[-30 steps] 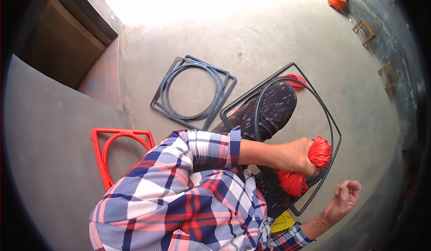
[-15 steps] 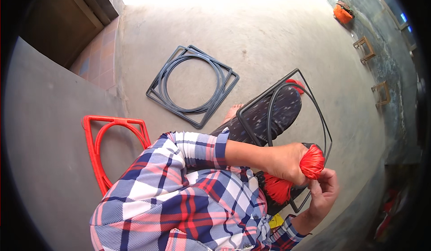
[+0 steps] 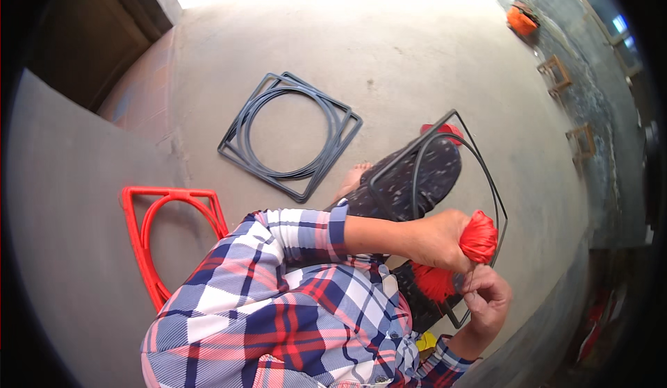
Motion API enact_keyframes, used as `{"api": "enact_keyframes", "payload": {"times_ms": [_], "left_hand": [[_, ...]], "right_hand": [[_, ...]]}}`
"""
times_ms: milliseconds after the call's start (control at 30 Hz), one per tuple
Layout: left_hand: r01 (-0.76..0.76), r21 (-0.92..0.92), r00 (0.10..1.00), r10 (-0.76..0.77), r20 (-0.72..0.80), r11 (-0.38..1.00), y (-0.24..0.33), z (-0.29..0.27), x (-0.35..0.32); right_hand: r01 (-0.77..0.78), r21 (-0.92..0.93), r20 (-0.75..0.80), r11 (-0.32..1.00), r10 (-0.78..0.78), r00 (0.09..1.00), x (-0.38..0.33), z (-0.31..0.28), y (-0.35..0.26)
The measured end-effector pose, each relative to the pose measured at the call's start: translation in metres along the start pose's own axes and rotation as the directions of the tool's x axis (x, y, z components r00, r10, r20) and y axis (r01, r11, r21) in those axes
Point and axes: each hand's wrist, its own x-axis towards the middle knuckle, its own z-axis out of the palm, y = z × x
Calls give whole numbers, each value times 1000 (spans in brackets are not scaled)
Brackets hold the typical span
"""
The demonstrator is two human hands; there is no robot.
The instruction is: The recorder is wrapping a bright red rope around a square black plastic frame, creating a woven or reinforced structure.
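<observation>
My left hand (image 3: 439, 240) is closed around a bundle of shiny red plastic cord (image 3: 479, 238). The bundle's rounded end bulges out past the fist, and its loose strands (image 3: 433, 282) fan out below the wrist. Just under the bundle, my right hand (image 3: 488, 296) has its fingers curled in a pinch. A thin line shows by those fingertips, too fine to identify. Across my legs rests a dark square frame (image 3: 395, 154) with a ring inside it. Both hands are over its near part and hide some of it.
Several grey square frames with rings (image 3: 236, 125) lie stacked on the floor ahead. A red-wrapped frame (image 3: 136, 249) is at the left by my elbow. Two small wooden stools (image 3: 556, 75) and an orange bundle (image 3: 521, 21) stand along the right wall.
My right hand has shifted slightly left and down, its fingers curling in more tightly below the bundle. The left hand and the red bundle have moved a little left and up.
</observation>
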Motion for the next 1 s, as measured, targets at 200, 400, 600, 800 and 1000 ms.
{"api": "enact_keyframes", "payload": {"times_ms": [200, 400, 600, 800, 1000], "left_hand": [[176, 4, 984, -176, 5, 984, -8, -7, 8], [195, 243, 973, -219, 77, 950, -16, -3, 12], [187, 420, 969, -237, 68, 888, -17, 0, 18], [46, 889, 996, -93, -3, 455, -16, 1, 24], [-96, 933, 988, -82, 132, 346, -28, -2, 26]], "right_hand": [[232, 637, -41, 735, -268, 963, 10, -5, 33], [-119, 375, 163, 920, 61, 985, -12, -2, 52], [-244, 163, 151, 956, 220, 964, -23, -10, 45], [19, -364, -279, 931, -128, 952, -32, -23, 34], [39, -831, -131, 555, -263, 956, -10, 1, 25]]}}
